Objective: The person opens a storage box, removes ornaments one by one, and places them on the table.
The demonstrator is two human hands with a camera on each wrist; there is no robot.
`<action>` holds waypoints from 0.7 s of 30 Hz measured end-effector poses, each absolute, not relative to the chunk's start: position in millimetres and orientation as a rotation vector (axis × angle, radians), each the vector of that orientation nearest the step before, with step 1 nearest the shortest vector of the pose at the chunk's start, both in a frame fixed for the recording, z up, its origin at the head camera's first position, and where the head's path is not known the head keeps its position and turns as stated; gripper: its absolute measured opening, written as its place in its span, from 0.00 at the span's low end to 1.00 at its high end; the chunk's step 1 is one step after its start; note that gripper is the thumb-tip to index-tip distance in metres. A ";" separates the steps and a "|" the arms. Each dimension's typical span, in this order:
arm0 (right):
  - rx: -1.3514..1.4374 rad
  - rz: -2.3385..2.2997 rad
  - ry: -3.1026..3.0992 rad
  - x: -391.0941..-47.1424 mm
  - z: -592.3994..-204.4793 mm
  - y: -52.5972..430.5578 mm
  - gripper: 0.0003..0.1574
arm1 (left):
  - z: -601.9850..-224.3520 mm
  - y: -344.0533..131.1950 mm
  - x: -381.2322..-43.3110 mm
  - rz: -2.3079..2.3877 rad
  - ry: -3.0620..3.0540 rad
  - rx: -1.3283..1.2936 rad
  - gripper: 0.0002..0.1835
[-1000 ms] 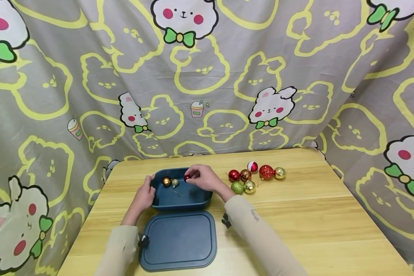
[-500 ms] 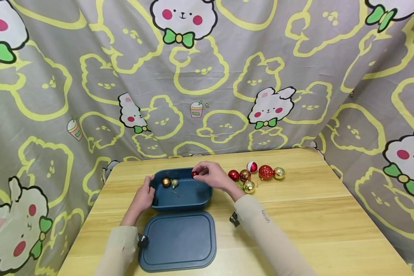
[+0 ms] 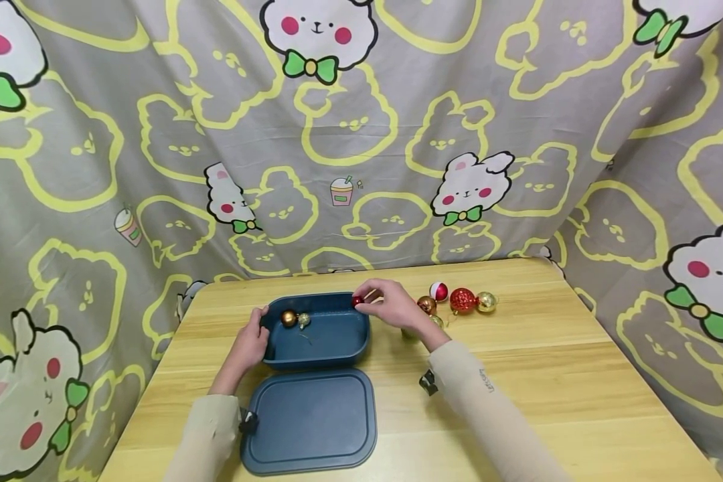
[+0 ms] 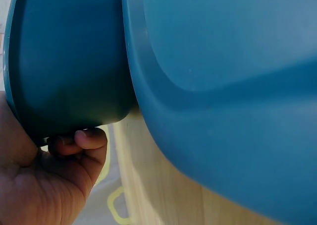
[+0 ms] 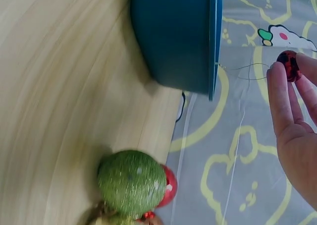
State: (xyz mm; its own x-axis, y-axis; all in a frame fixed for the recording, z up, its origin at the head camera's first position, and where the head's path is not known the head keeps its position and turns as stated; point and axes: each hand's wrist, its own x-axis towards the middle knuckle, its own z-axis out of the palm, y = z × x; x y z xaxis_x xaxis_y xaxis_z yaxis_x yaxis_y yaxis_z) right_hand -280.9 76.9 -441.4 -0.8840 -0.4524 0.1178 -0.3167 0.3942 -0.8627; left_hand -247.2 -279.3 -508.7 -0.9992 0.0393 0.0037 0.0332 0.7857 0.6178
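Note:
My left hand [image 3: 250, 343] grips the left end of a dark blue rectangular box [image 3: 319, 364], its fingers curled against the outside wall in the left wrist view. Inside the box lie a copper-coloured bauble [image 3: 288, 318] and a smaller gold glittery bauble [image 3: 304, 319]. Between thumb and fingertips my right hand [image 3: 394, 308] pinches a small shiny red bauble [image 5: 288, 65] above the box's back right corner. A thin loop of thread [image 5: 247, 66] stretches from that bauble toward the box rim in the right wrist view. The matching blue lid [image 3: 309, 422] lies flat in front of the box.
Right of the box is a cluster of baubles: a red-and-white one [image 3: 438, 291], a textured red one [image 3: 462, 301], a gold one [image 3: 487, 302], a copper one [image 3: 426, 305] and a green one [image 5: 131, 183], some partly hidden. A patterned curtain [image 3: 373, 227] hangs behind the wooden table [image 3: 548, 388].
My right hand has moved right with the red bauble, from over the box's middle to its back right corner, now covering part of the cluster. The left hand keeps its hold on the box.

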 end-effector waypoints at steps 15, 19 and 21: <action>-0.578 -1.571 2.486 -277.7 -438.8 126.7 0.13 | -508.5 -280.6 -247.6 1.030 2.962 0.075 0.25; -0.568 -1.579 2.499 -277.6 -438.0 141.2 0.14 | -509.0 -280.5 -247.7 1.030 2.964 0.083 0.25; -0.562 -1.578 2.516 -277.4 -437.7 148.4 0.15 | -508.8 -280.0 -247.7 1.031 2.964 0.083 0.25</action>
